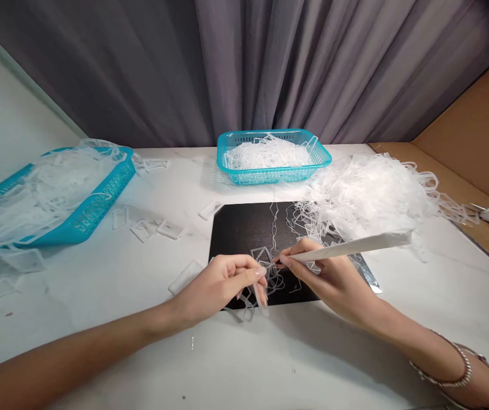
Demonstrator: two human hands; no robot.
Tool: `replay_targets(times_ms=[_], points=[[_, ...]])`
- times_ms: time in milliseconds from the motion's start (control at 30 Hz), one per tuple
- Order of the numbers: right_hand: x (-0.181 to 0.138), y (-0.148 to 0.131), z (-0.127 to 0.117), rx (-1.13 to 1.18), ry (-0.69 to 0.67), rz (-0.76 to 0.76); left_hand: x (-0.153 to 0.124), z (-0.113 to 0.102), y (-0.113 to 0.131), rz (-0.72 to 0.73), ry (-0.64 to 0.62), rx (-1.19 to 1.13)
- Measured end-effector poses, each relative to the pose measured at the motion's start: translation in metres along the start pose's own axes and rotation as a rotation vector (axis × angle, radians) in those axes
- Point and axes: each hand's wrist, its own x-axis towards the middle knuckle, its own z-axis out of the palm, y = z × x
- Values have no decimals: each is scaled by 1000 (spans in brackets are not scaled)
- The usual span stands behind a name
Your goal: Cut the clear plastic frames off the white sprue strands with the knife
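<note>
Over the front part of a black mat (pixel 244 222), my left hand (pixel 223 282) is closed, thumb against fingers, on a thin translucent plastic piece (pixel 261 302). My right hand (pixel 330 273) grips a long white pen-like tool (pixel 355 245) the way one holds a pencil. Its thick end points up to the right; the tip is down near the left fingertips and too small to make out. Between the hands lie tangled clear strips (pixel 275 279) and a clear rectangular frame (pixel 260 254). Part of the piece in my left hand is hidden by the fingers.
A blue basket (pixel 274 177) of clear pieces stands at the back. Another blue basket (pixel 99 205), heaped over, is at the left. A big pile of translucent strips (pixel 368 191) covers the mat's right back corner. Several loose clear frames (pixel 170 229) lie left of the mat.
</note>
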Motion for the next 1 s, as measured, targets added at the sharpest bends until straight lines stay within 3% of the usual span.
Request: replay_targets(times_ms=[333,633,833,1000], points=[[6,11,-2,-71,113,-17,-9,2,3,99,-74,-63],[16,25,-12,-138,219,16,-12,3,-3,252,-66,-211],[19,32,-24,-196,317,68,-12,0,-12,540,-96,-2],[24,43,-33,-268,416,113,-15,5,-17,871,-111,274]])
